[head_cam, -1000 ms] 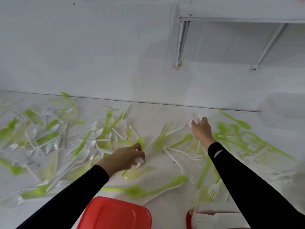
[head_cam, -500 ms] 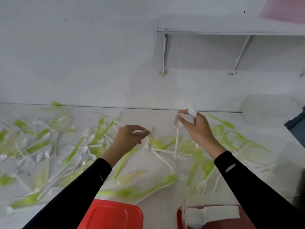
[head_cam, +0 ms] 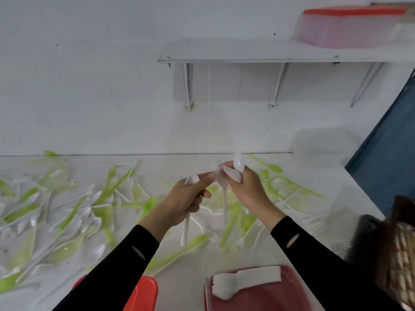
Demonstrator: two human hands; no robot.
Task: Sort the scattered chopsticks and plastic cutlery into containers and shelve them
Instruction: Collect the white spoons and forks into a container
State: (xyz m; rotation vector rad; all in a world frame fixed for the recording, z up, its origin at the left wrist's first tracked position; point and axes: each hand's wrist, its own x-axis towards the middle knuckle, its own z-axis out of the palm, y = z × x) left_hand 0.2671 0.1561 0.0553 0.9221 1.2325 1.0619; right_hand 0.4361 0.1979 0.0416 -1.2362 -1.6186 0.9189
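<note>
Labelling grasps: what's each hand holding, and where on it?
Left hand grips a white spoon by its upper handle. Right hand grips white spoons just below their bowls.

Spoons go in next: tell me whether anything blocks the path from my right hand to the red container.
Nothing visible does. Between the right hand, gripping white spoons, and the red container lies only loose cutlery flat on the table.

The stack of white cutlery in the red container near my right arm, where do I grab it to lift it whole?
Pinch the stack of white cutlery across its straight handle bundle, right of the middle, coming down from above. It lies flat in the red container, handles aligned rightward, wider heads at the left, so squeezing both long sides should keep it together.
</note>
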